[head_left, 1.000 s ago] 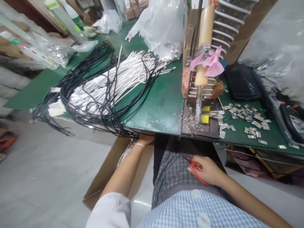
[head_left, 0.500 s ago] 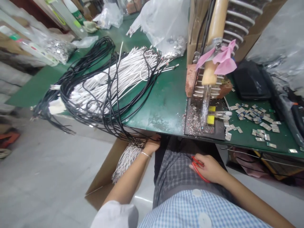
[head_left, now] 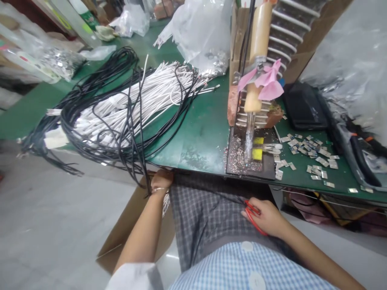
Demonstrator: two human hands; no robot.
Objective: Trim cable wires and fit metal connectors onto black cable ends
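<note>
My right hand [head_left: 266, 217] is closed around red-handled pliers [head_left: 253, 215] over my lap, their dark jaws pointing left. A thin dark strand [head_left: 225, 196] runs across the checked cloth near the jaws; whether they grip it I cannot tell. At the table's front edge, my left hand [head_left: 162, 180] is bent with its fingers hidden, just above a cardboard box [head_left: 121, 225]. Black cables [head_left: 142, 161] hang over the edge beside that hand. White cables [head_left: 166, 203] show inside the box, partly behind the left forearm. A big pile of white cables [head_left: 157, 90] lies on the green table [head_left: 193, 141].
A wooden-handled soldering iron [head_left: 256, 80] with a pink ribbon stands tip down over a dark plate [head_left: 236, 155]. Small metal tabs [head_left: 311, 147] lie scattered to its right, near a black case [head_left: 305, 106]. Plastic bags [head_left: 205, 36] sit at the back.
My left hand has moved left along the table edge, now covering more of the white cables in the box. My right hand stays in place with the pliers. The view has shifted slightly right.
</note>
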